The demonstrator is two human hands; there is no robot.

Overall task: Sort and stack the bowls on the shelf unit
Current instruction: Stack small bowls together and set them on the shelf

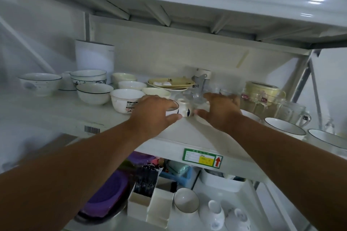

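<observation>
Left hand (154, 113): laid over the rim of a dark-rimmed bowl (171, 109) at the shelf's front edge; fingers curve down the far side, thumb reaches toward a small white cup (185, 109); it appears to hold the bowl, though the grip itself is hidden.
Right hand (219, 110): spread over clear glassware (195, 96); thumb touches or nearly touches the cup; whether it grips anything I cannot tell.
Bowls: loose on the middle shelf (56, 110); a nested pair (89, 77) at back left, single white bowls (125, 100) centre, rimmed ones (285, 127) at right.
Handling: ceramic by the look; stiff, glazed and probably slippery, weighty for its size, chips on a knock; best taken by the rim, thumb inside, or cupped under the wall.
Risk: the glass mugs (293, 108) stand close; lower each bowl gently into its match.
</observation>
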